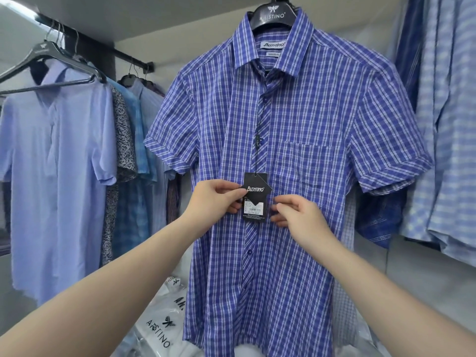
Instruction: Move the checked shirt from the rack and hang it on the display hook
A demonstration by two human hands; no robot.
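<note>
The blue and white checked shirt (296,130) hangs straight in front of me on a black hanger (275,15), whose top runs out of the frame's upper edge; the hook itself is hidden. A black price tag (255,197) dangles on a cord down the shirt's button placket. My left hand (215,202) pinches the tag's left edge between thumb and fingers. My right hand (296,215) has its fingertips on the tag's right edge and the placket beside it.
A black rail (103,47) at upper left carries a pale blue shirt (59,155) and several other shirts. More striped and checked shirts (443,124) hang at the right. Bagged white shirts (159,328) lie stacked below the checked shirt.
</note>
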